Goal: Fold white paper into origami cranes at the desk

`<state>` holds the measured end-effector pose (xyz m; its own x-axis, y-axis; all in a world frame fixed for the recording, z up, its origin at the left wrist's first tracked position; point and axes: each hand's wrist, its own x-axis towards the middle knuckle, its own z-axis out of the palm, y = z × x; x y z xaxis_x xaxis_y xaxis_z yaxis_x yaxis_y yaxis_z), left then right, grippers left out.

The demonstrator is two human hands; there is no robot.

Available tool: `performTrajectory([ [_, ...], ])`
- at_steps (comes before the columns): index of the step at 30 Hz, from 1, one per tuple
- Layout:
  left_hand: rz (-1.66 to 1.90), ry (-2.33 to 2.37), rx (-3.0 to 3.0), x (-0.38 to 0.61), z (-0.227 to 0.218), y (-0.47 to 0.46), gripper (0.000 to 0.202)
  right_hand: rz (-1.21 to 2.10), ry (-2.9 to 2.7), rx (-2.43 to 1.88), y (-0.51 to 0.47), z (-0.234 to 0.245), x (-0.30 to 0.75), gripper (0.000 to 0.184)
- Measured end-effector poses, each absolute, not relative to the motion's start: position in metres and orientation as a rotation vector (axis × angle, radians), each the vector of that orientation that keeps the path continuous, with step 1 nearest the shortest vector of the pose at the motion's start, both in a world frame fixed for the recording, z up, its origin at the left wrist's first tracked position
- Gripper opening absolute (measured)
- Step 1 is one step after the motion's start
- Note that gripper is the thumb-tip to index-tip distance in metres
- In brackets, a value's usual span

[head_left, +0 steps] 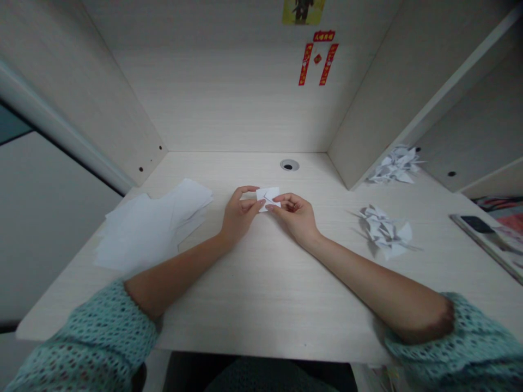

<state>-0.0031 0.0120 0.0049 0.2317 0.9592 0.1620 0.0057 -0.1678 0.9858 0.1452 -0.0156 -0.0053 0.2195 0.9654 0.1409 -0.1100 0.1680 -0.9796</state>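
A small folded piece of white paper [267, 197] rests on the pale wooden desk [261, 294] in the middle. My left hand [240, 213] pinches its left edge with curled fingers. My right hand [296, 215] grips its right edge, thumb and fingers closed on the fold. Both forearms stretch forward from teal knitted sleeves.
Loose white paper sheets [151, 226] lie spread at the left. Folded paper cranes [384, 231] sit to the right, with another heap of cranes [395, 165] behind on the side shelf. A cable hole [289, 164] is at the back; a magazine [492, 239] lies far right.
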Motion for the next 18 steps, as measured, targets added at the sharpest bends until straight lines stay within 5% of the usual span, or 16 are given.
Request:
performTrajectory([
  [18, 1.223, 0.999, 1.322, -0.0033, 0.0024, 0.0187, 0.049, 1.034, -1.135, -1.037, -0.0122, -0.0142, 0.1501, 0.030],
])
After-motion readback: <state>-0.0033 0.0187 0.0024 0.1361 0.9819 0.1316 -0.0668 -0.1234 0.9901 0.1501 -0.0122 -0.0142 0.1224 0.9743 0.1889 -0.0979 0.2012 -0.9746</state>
